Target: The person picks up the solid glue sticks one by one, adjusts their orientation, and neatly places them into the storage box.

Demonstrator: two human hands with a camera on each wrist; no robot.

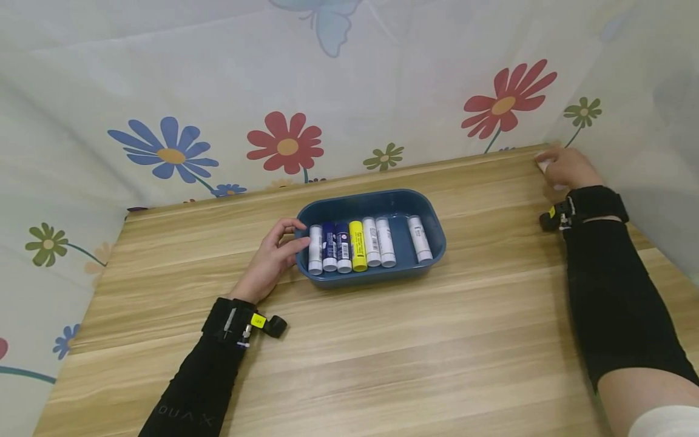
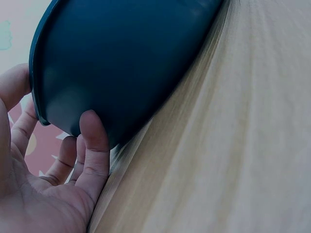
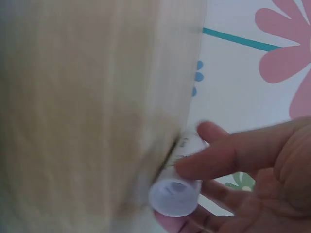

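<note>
A dark blue plastic bin (image 1: 377, 280) stands on the table, and my left hand (image 1: 264, 264) holds its left end, fingers at the rim. The left wrist view shows fingertips touching the bin's outer wall (image 2: 126, 58). Inside lies a row of glue sticks: a white one (image 1: 315, 250), two dark blue ones (image 1: 336, 247), a yellow one (image 1: 357, 246) and two white ones (image 1: 379, 243). Another white glue stick (image 1: 420, 239) lies apart at the right. At the table's far right corner my right hand (image 1: 570, 168) pinches a white glue stick (image 3: 174, 198), its round end towards the wrist camera.
The wooden table (image 1: 426, 352) runs back to a white sheet (image 1: 415, 91) printed with flowers. The sheet also borders the table at both sides, close beside my right hand.
</note>
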